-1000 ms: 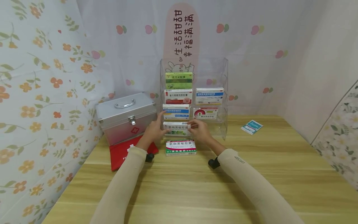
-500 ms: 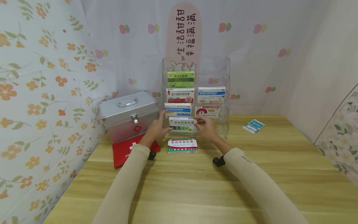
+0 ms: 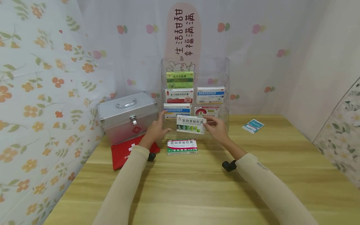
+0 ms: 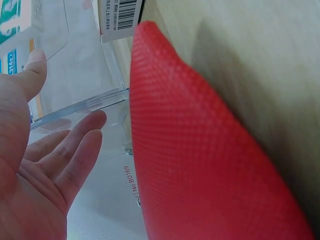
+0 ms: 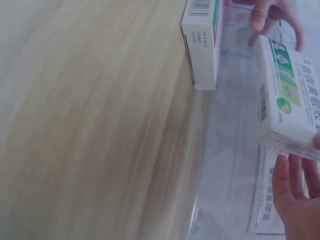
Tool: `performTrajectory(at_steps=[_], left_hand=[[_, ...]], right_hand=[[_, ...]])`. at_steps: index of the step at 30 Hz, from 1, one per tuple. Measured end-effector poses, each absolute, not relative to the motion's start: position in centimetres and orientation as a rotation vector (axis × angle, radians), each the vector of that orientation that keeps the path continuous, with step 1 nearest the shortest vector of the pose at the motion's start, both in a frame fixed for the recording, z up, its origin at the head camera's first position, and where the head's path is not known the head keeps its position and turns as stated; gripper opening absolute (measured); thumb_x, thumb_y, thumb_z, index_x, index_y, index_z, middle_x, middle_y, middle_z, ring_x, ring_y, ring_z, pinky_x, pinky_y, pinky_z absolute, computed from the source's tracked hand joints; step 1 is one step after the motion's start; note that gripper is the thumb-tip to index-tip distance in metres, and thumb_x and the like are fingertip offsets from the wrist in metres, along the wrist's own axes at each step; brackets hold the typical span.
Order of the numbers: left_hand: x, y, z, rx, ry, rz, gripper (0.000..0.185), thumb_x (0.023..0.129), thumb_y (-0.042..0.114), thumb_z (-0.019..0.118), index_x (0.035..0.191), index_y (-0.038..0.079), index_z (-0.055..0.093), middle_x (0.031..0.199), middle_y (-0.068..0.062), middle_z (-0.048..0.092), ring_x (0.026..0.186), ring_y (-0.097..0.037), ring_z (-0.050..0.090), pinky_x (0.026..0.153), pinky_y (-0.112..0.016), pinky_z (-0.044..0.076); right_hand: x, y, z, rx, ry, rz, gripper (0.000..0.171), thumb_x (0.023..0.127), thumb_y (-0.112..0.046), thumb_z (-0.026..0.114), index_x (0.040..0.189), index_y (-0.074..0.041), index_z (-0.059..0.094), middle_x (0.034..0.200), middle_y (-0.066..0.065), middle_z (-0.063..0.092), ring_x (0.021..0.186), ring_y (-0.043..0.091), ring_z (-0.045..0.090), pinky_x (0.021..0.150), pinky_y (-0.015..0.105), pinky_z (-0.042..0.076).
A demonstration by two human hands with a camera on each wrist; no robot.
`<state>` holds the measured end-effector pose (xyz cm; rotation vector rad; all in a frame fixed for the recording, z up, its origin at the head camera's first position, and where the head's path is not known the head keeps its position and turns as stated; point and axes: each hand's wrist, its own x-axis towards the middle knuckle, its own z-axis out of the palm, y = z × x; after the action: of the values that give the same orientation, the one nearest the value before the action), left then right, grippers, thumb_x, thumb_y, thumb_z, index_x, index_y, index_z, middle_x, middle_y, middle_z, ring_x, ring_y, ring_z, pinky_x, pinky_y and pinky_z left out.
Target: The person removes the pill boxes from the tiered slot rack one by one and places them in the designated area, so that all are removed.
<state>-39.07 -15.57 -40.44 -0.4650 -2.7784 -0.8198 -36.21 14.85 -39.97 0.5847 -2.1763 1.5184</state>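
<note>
In the head view my right hand [image 3: 217, 128] pinches the right end of a white-and-green medicine box [image 3: 190, 124], held slightly tilted before the lower tier of a clear display rack [image 3: 227, 78]. The right wrist view has the thumb over the box's front and fingers behind it. My left hand [image 3: 155, 129] is at the rack's left edge, thumb and fingers spread, off the box. In the left wrist view its fingers [image 4: 80, 165] are relaxed and hold nothing. A second medicine box [image 3: 182, 147], white, pink and green, lies on the table below the held one.
Several medicine boxes stand in the rack, including a green one [image 3: 180, 80] at top left. A silver first-aid case [image 3: 129, 117] and a red pouch [image 3: 123, 154] are at left. A small teal-and-white packet [image 3: 253, 126] lies on the table [image 3: 191, 187] at right.
My right hand has drawn the white-and-green box up out of the rack's bottom tier and over to the right. My left hand has come off the box and stays near the rack's left edge.
</note>
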Motion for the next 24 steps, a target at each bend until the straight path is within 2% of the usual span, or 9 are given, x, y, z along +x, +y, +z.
performTrajectory(at_steps=[4, 9, 11, 13, 16, 20, 24], left_hand=[[-39.1, -15.7, -40.4, -0.473, -2.754, -0.816, 0.096, 0.086, 0.031, 0.078, 0.153, 0.031, 0.009, 0.091, -0.023, 0.064, 0.081, -0.037, 0.065, 0.072, -0.051, 0.053], [-39.1, -15.7, -40.4, -0.468, -2.762, -0.808, 0.096, 0.086, 0.031, 0.078, 0.153, 0.030, 0.010, 0.077, -0.017, 0.060, 0.070, -0.032, 0.060, 0.066, -0.047, 0.053], [-39.1, -15.7, -40.4, -0.468, -2.763, -0.809, 0.096, 0.087, 0.031, 0.078, 0.153, 0.030, 0.010, 0.075, -0.016, 0.059, 0.068, -0.031, 0.059, 0.065, -0.045, 0.052], [-39.1, -15.6, -40.4, -0.471, -2.760, -0.809, 0.096, 0.086, 0.030, 0.079, 0.153, 0.030, 0.010, 0.074, -0.016, 0.058, 0.067, -0.031, 0.058, 0.065, -0.045, 0.052], [-39.1, -15.7, -40.4, -0.473, -2.759, -0.800, 0.096, 0.086, 0.030, 0.079, 0.153, 0.029, 0.009, 0.074, -0.015, 0.057, 0.067, -0.030, 0.058, 0.065, -0.045, 0.052], [-39.1, -15.8, -40.5, -0.464, -2.761, -0.796, 0.097, 0.087, 0.029, 0.079, 0.153, 0.029, 0.008, 0.072, -0.015, 0.056, 0.066, -0.030, 0.057, 0.065, -0.045, 0.051], [-39.2, -15.8, -40.5, -0.473, -2.763, -0.790, 0.096, 0.087, 0.031, 0.078, 0.153, 0.029, 0.009, 0.076, -0.015, 0.058, 0.070, -0.031, 0.058, 0.067, -0.046, 0.052]], right_hand=[[-35.7, 15.4, -39.8, 0.565, -2.173, 1.555, 0.028, 0.092, 0.000, 0.068, 0.120, 0.005, 0.067, 0.110, 0.024, 0.065, 0.094, 0.035, 0.066, 0.067, 0.024, 0.057], [-33.8, 15.8, -38.8, 0.548, -2.198, 1.567, 0.030, 0.093, 0.002, 0.065, 0.122, 0.009, 0.064, 0.110, 0.028, 0.062, 0.093, 0.039, 0.065, 0.069, 0.044, 0.059], [-32.8, 15.9, -38.2, 0.543, -2.212, 1.560, 0.031, 0.093, 0.004, 0.064, 0.122, 0.012, 0.063, 0.110, 0.030, 0.061, 0.093, 0.042, 0.064, 0.069, 0.042, 0.059], [-31.9, 16.1, -37.6, 0.534, -2.225, 1.562, 0.031, 0.093, 0.004, 0.063, 0.123, 0.013, 0.061, 0.110, 0.031, 0.061, 0.093, 0.044, 0.064, 0.066, 0.035, 0.059], [-31.6, 16.9, -37.7, 0.508, -2.248, 1.584, 0.032, 0.094, 0.002, 0.063, 0.124, 0.012, 0.061, 0.110, 0.031, 0.062, 0.092, 0.045, 0.065, 0.065, 0.033, 0.059], [-32.6, 18.4, -39.0, 0.462, -2.294, 1.594, 0.034, 0.095, -0.004, 0.064, 0.127, 0.007, 0.062, 0.113, 0.026, 0.062, 0.089, 0.027, 0.068, 0.069, 0.042, 0.059], [-32.9, 19.8, -40.1, 0.365, -2.353, 1.595, 0.035, 0.097, -0.009, 0.064, 0.130, 0.001, 0.062, 0.117, 0.022, 0.061, 0.086, 0.008, 0.065, 0.069, 0.037, 0.059]])
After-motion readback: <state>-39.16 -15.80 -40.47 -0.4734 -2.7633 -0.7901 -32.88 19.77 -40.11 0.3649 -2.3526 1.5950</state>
